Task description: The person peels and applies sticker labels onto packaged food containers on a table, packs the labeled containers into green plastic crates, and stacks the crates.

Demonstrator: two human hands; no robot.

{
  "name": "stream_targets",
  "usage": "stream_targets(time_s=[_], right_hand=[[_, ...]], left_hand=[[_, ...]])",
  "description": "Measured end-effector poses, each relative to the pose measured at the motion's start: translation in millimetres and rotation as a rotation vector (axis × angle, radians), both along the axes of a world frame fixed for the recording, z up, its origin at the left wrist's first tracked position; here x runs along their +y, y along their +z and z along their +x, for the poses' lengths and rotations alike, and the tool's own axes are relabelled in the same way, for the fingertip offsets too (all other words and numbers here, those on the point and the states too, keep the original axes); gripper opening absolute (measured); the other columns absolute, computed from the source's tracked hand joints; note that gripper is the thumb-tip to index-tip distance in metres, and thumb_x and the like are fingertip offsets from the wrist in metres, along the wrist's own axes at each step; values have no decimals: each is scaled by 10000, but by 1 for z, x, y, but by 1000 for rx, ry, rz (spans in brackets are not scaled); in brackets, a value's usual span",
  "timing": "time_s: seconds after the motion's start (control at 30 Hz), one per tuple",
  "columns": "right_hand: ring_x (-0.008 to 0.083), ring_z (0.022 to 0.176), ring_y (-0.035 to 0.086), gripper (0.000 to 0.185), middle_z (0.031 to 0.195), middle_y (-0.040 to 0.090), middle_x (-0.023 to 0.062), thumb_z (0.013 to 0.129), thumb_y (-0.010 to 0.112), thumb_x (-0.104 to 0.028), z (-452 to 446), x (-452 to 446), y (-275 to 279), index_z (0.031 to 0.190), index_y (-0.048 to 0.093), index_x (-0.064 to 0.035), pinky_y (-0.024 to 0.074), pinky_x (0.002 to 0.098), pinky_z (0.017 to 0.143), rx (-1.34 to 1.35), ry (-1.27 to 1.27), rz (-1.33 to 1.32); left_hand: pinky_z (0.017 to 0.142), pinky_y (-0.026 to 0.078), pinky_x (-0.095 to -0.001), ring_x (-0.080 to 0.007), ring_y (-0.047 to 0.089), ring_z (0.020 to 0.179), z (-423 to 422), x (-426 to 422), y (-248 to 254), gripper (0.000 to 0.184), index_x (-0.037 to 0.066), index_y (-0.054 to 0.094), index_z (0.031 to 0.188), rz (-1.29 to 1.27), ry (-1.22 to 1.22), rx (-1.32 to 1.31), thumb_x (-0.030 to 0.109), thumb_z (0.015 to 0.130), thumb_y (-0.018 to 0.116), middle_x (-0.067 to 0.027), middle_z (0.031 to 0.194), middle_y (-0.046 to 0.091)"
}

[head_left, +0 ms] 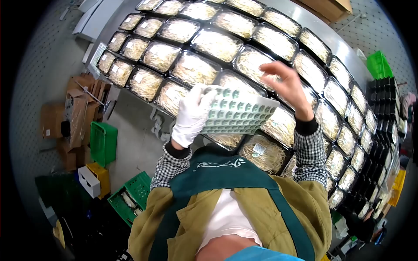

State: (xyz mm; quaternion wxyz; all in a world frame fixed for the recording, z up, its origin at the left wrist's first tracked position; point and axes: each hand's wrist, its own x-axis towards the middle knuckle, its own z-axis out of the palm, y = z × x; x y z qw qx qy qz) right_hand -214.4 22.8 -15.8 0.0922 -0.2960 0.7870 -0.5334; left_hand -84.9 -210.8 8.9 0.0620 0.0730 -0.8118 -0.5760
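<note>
Head: left hand (191,115) holds sticker sheet (237,113), right hand (288,87) above trays (217,45)

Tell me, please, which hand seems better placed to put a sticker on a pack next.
Probably the right hand: it is bare and poised over the packs of bean sprouts, while the white-gloved left hand is occupied gripping the sheet of green stickers.

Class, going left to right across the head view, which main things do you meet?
Leftmost cardboard box, upright green crate, gloved left hand, green-printed label sheet, bare right hand, bright green basket.
</note>
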Motion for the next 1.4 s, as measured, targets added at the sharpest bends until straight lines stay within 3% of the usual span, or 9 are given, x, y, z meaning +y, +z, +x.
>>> stream_targets(time_s=[0.13,0.37,0.5,0.57,0.63,0.77,1.0,1.2,1.4], right_hand=[[200,885,595,348,949,620,64,788,689,-216,39,-44,39,1098,604,-83,483,327,782,296,202,78],[208,735,552,174,800,575,32,724,699,-107,49,-59,22,886,636,-100,438,330,641,635,-26,-28],[164,820,604,138,866,623,57,771,659,-15,30,-32,21,901,637,-56,483,273,706,182,73,-206],[99,867,577,160,910,637,19,874,583,-77,-22,9,-2,1014,631,-16,465,239,768,-188,-299,-391],[131,869,610,364,1022,614,64,852,622,-88,-107,73,-44,1203,543,-31,494,244,731,-85,-474,-554],[247,946,623,527,1178,547,193,756,672,-98,-204,163,-111,1237,482,0,490,314,818,148,-943,17],[343,962,553,453,1061,546,156,740,611,-52,-229,159,-134,1177,491,-70,447,414,829,643,-998,609],[271,818,639,430,821,679,93,744,615,-143,-249,83,-117,1143,511,-18,484,366,761,240,-948,99],[264,876,605,417,827,683,83,751,608,-224,-281,-7,-131,1132,551,-63,342,419,848,260,-1076,513]], left_hand=[[537,460,-325,-242,637,617,-5,0,-8,206,3,608,930,-98,-26,53,204,891,584,-150,706,632],[545,451,-324,-261,607,603,-14,1,-2,199,13,634,957,-213,-53,80,191,907,561,-146,712,625],[552,431,-287,-166,551,589,-24,-1,-20,173,1,626,904,-111,-59,48,150,914,537,-120,687,608],[558,425,-240,-102,534,605,-23,-7,-12,125,0,611,875,-24,-96,-119,112,892,557,-61,702,622],[656,476,-208,-99,584,708,-16,-15,-8,159,-6,598,959,381,-195,-292,27,805,620,-32,837,643],[770,503,-239,-164,629,836,-2,-36,-5,401,-45,575,1072,554,-334,-308,-44,688,688,-122,983,660],[483,395,-153,-44,542,580,7,-63,-7,321,-9,612,936,404,61,-224,168,718,767,-36,777,639],[461,334,-137,-11,483,559,7,-66,-4,257,22,608,924,415,142,-264,163,757,744,10,762,623],[574,399,-169,-41,520,658,3,-62,-1,229,13,607,938,390,104,-232,127,779,726,-11,828,628]])
